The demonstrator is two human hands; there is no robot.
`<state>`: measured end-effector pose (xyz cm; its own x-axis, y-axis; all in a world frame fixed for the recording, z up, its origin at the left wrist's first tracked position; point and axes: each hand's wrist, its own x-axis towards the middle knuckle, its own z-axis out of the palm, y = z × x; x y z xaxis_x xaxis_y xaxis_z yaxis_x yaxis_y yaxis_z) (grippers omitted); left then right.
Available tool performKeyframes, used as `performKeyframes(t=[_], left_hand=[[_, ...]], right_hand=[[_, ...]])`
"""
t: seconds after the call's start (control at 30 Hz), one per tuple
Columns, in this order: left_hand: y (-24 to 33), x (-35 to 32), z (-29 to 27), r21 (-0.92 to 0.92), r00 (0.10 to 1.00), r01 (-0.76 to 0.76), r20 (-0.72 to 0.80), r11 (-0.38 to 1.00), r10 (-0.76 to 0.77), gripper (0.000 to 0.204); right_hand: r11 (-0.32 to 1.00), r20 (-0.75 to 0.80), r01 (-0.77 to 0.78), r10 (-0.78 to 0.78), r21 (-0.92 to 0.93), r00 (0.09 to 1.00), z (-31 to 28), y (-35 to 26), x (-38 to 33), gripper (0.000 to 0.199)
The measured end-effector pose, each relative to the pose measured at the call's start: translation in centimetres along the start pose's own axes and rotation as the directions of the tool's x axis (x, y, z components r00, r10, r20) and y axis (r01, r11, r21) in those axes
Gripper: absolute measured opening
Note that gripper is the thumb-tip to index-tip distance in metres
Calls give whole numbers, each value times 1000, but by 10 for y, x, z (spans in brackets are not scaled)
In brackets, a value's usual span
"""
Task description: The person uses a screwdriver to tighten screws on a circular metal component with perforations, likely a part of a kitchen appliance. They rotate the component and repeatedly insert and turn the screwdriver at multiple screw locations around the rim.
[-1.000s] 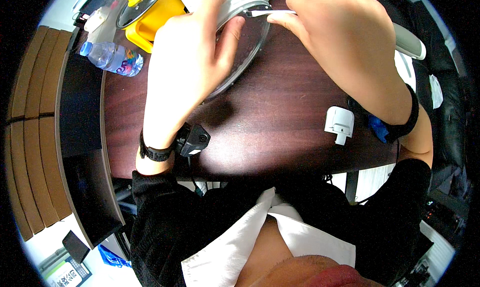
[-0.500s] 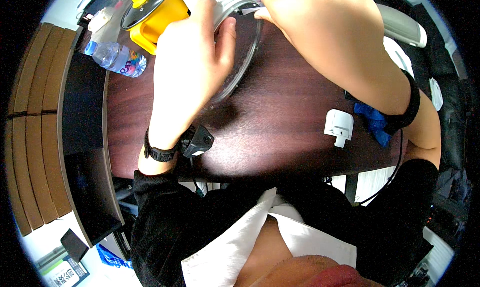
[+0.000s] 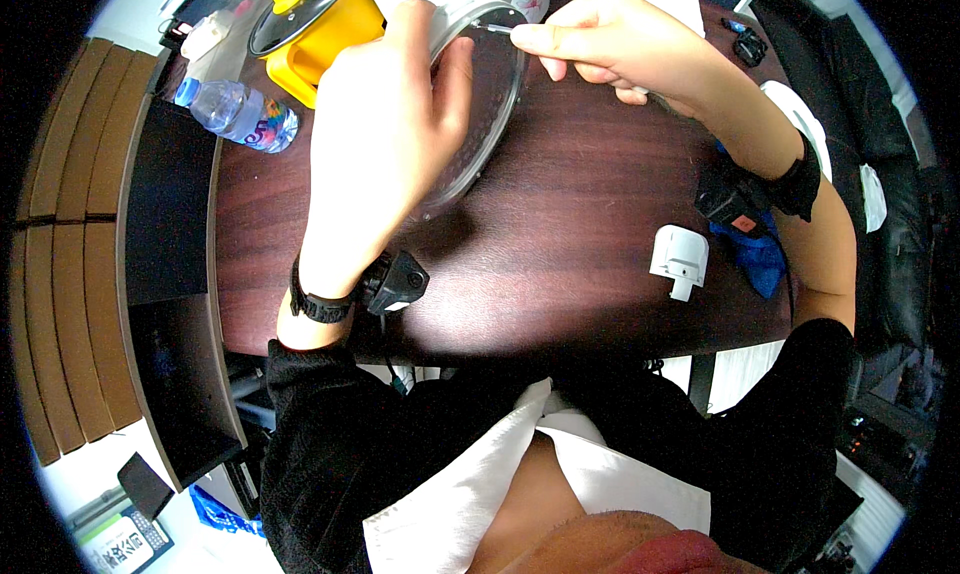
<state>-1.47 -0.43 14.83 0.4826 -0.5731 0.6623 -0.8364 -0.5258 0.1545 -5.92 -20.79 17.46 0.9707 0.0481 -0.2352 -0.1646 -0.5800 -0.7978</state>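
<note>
Gripping the clear round lid (image 3: 480,124) by its rim, your left hand (image 3: 385,124) has its fingers curled over the top edge, holding the lid tilted up off the dark wooden desk (image 3: 560,274), just right of the yellow pot (image 3: 325,24). Your right hand (image 3: 610,39) is closed in a pinch on a thin pale stick-like piece (image 3: 497,29), whose tip meets the lid's upper rim; what it is exactly is too small to tell.

Watch the lid's lower edge: it seems to rest on the desk, so a push from the right hand could make it skid or pivot out of your grip. Pressing hard with the thin piece could also bend it or let it slip off the smooth rim toward your left fingers. The plastic water bottle (image 3: 240,114) lies near your left forearm, and the white plug adapter (image 3: 680,259) sits near your right elbow; a wide sweep could knock either.
</note>
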Motion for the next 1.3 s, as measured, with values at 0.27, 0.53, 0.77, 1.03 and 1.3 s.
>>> performKeyframes(t=[0.27,0.53,0.77,1.03,1.3], left_hand=[[-5,0,1,-10,999,-43,-29,999,43,21],[-2,-1,0,9,1000,-4,-5,1000,4,22],[0,0,2,22,999,-31,-19,999,31,22],[-24,8,-7,-88,994,83,72,993,-77,27],[-37,9,-7,-184,972,201,161,962,-172,34]], right_hand=[[924,133,-72,24,375,991,19,14,-3,43],[716,331,-241,15,655,944,29,26,0,43],[693,399,-271,-27,669,917,28,32,-2,47],[924,97,12,-52,382,994,10,39,-15,47],[928,-326,214,-110,306,939,-9,72,1,46]])
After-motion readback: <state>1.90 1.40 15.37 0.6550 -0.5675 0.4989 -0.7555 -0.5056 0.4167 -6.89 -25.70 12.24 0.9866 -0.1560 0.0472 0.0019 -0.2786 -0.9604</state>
